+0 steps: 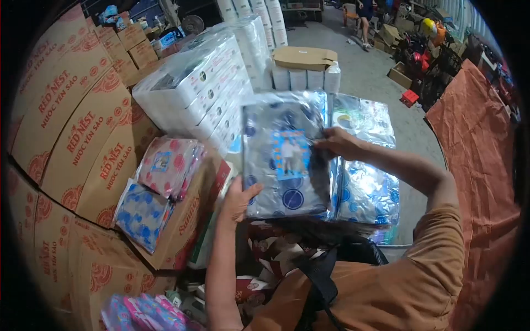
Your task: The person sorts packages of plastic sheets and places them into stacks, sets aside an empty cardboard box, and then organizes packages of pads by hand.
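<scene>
Between my two hands is a flat, clear plastic packet holding folded grey sheeting with dark blue dots; a blue picture label sits at its middle. My left hand grips its lower left edge, thumb on the front. At its right edge, my right hand pinches the plastic, fingertips partly hidden. Just behind and to the right lie similar shiny packets with blue circles. On a carton to the left rest a pink-dotted packet and a blue-dotted packet.
Brown "Red Nest" cartons form a wall on the left. White wrapped packs are stacked ahead. An orange tarpaulin hangs along the right, with clutter beyond it. A person is on the floor far back.
</scene>
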